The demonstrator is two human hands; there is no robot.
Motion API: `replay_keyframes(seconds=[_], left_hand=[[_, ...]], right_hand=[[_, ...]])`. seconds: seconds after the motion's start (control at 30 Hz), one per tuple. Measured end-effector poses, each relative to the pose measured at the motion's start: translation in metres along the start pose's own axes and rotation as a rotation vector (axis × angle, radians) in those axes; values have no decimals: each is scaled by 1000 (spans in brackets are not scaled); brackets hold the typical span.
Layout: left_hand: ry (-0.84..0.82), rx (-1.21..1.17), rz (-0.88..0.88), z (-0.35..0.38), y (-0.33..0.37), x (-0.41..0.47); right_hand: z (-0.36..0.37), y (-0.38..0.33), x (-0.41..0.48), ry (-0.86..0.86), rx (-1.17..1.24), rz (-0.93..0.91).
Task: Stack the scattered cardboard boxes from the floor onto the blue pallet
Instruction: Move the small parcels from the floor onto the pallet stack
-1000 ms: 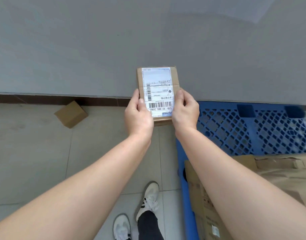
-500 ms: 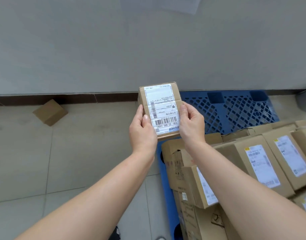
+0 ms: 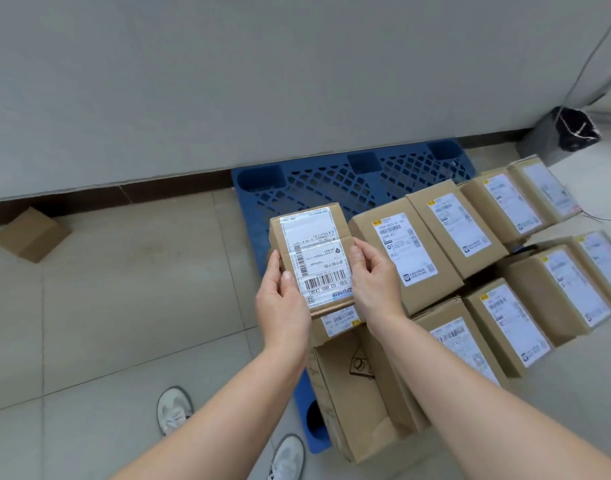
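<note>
A small cardboard box (image 3: 314, 244) with a white shipping label is held between both hands, above the left front part of the blue pallet (image 3: 317, 183). My left hand (image 3: 281, 306) grips its left side, thumb on the label. My right hand (image 3: 375, 282) grips its right side. Several labelled cardboard boxes (image 3: 449, 233) are stacked in rows on the pallet, to the right of the held box. Under my hands stands a larger brown box (image 3: 359, 386) at the pallet's front left corner. One plain box (image 3: 30, 233) lies on the floor by the wall, far left.
A grey wall (image 3: 262, 81) with a dark skirting runs behind the pallet. A grey bin with a black bag (image 3: 570, 133) stands at the back right. Beige floor tiles (image 3: 124, 289) spread to the left. My white shoes (image 3: 175, 408) are at the bottom.
The view has swung right and down, bringing the stacked boxes into sight. The held box has come lower and over the pallet's left side, still gripped by both hands.
</note>
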State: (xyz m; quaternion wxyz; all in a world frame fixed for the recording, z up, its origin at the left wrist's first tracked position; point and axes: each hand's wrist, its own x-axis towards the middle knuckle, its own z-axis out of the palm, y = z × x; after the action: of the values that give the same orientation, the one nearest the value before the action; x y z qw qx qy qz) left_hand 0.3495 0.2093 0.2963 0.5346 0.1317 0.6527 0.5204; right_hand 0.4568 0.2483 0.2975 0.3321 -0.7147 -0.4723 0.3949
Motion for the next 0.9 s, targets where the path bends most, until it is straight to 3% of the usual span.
replay_keyframes(seconds=[0.4,0.9], left_hand=[[-7,81,-101,9,-76,-75],[-9,233,-186,9,-138,-99]], right_hand=[[-60,76,-49,1,-71,139],[-79,147,-71,-66,-213,205]])
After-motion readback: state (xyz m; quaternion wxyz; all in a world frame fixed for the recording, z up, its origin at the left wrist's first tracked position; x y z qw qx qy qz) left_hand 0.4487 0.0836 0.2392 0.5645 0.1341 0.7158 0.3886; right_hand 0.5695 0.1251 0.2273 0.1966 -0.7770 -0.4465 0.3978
